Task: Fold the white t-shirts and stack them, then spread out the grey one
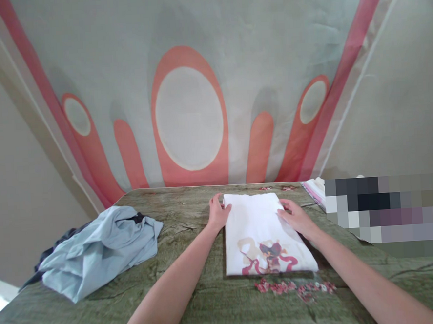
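Observation:
A white T-shirt, folded into a rectangle, lies in front of me with a dark red and beige print along its near end. At its upper left edge is my left hand, thumb over the cloth and fingers curled along the side. My right hand grips the opposite edge in much the same way, with the thumb on top. The fingertips under the cloth are partly hidden on both sides.
A crumpled light blue garment lies at the table's left, over a dark cloth. Other clothes sit at the right, partly blurred out. The green wood-patterned tabletop ends at a printed backdrop.

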Action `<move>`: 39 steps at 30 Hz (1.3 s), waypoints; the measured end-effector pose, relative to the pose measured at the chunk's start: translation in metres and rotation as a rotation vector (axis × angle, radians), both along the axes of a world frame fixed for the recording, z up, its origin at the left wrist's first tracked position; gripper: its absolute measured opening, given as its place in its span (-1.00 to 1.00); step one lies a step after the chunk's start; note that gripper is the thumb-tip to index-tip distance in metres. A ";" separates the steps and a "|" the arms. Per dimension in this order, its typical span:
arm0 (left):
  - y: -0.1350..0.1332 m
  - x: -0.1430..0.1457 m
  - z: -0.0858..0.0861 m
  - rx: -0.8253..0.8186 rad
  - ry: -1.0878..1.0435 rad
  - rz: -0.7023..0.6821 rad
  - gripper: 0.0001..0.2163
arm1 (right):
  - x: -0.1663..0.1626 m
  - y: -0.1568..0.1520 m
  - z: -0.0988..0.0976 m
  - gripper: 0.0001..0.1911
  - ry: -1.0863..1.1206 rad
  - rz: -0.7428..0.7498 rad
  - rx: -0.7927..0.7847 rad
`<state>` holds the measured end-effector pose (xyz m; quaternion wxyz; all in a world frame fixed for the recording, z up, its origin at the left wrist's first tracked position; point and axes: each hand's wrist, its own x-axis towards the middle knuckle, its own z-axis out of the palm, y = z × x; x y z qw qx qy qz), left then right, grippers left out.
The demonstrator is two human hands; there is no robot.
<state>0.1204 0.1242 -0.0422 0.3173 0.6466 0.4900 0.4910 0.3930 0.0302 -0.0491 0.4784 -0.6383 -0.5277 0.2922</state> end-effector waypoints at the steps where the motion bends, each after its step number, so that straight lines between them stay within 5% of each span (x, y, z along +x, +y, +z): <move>1: 0.001 -0.001 0.000 0.014 0.014 0.000 -0.49 | 0.002 0.002 -0.001 -0.54 -0.024 0.021 0.011; 7: 0.003 -0.005 0.002 0.063 0.056 -0.052 -0.58 | 0.010 0.012 -0.007 -0.61 -0.203 -0.007 0.061; 20: -0.013 -0.003 0.018 0.073 0.129 -0.068 -0.66 | 0.004 0.011 -0.002 -0.58 -0.228 0.009 0.053; 22: -0.025 0.003 0.025 0.063 0.155 -0.140 -0.69 | 0.004 0.011 -0.002 -0.58 -0.219 -0.007 0.044; 25: -0.053 0.019 0.035 0.058 0.183 -0.425 -0.77 | 0.005 0.009 0.000 -0.60 -0.206 -0.021 0.041; 30: -0.104 0.041 0.046 0.107 0.278 -0.776 -0.62 | 0.007 -0.002 0.007 -0.62 -0.312 -0.071 0.089; 39: -0.119 0.042 0.046 0.139 0.354 -0.806 -0.61 | 0.005 -0.007 0.010 -0.67 -0.327 0.003 0.158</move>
